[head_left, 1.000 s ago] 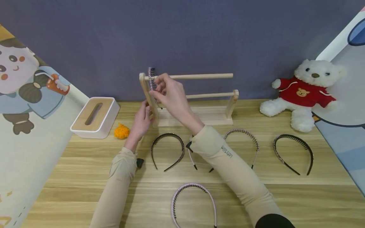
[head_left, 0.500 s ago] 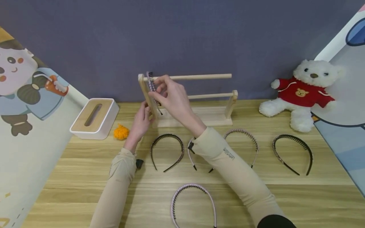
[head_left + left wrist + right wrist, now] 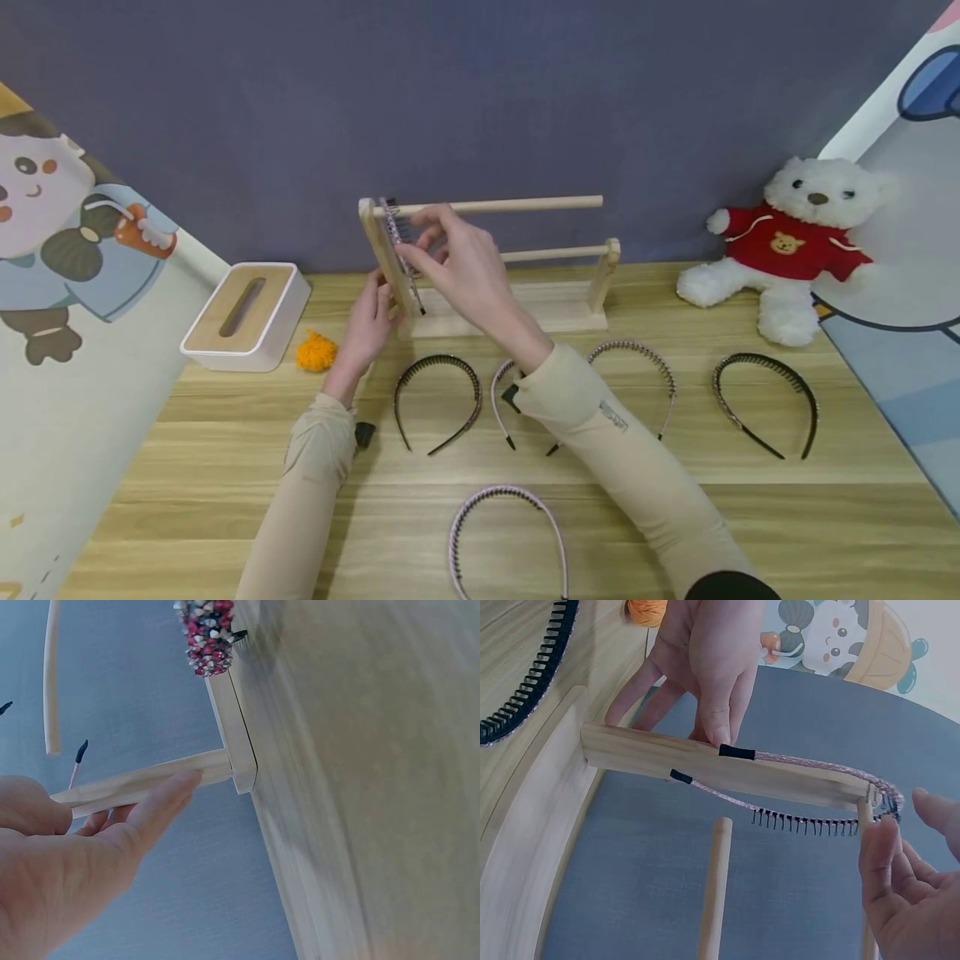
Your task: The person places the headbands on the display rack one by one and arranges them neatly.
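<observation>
A pink-purple toothed headband [image 3: 392, 223] hangs over the upper rod of the wooden rack [image 3: 558, 307], close to the left upright. In the right wrist view, its two black-tipped ends [image 3: 736, 752] point away from the rod along the upright. My right hand [image 3: 468, 271] is right at the band's bend, thumb and fingers spread apart. My left hand [image 3: 365, 323] grips the lower part of the left upright [image 3: 142, 780], thumb on one side and fingers on the other.
Several toothed headbands lie on the table, including a black one [image 3: 474, 383], a dark one [image 3: 813, 408] and a lilac one [image 3: 453, 533]. A white tissue box [image 3: 281, 329] and orange yarn ball [image 3: 317, 352] stand left, a white teddy bear [image 3: 795, 242] right.
The headband has sunk from above the upper rod to hang lower on it, beside the left upright. My right hand has shifted slightly down and right, fingers loosening; my left hand stays on the upright.
</observation>
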### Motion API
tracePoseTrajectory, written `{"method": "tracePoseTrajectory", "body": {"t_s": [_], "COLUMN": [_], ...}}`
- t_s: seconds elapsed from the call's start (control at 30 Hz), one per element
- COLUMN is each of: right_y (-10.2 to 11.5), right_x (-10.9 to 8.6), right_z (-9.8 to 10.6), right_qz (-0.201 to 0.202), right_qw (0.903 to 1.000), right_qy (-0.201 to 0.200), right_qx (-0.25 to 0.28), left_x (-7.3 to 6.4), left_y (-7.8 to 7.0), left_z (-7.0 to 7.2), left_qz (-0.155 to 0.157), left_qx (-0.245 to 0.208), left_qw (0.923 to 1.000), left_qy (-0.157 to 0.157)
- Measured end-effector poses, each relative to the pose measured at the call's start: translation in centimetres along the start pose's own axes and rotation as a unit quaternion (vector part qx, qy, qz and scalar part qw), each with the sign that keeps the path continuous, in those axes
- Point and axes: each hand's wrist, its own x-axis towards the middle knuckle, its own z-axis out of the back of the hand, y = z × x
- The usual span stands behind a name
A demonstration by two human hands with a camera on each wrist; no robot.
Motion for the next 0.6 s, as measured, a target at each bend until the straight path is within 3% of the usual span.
{"method": "tracePoseTrajectory", "body": {"t_s": [0.27,0.6], "right_y": [0.3,0.9], "right_x": [-2.1,-6.4], "right_z": [1.4,3.1], "right_qz": [0.010,0.031], "right_qw": [0.9999,0.9989], "right_qy": [-0.007,0.033], "right_qx": [0.011,-0.009], "left_x": [-0.1,-0.3], "left_y": [-0.1,-0.2], "left_z": [0.0,0.0], "left_qz": [-0.006,-0.009], "left_qx": [0.012,0.023], "left_qw": [0.9999,0.9997], "left_qy": [-0.002,0.002]}}
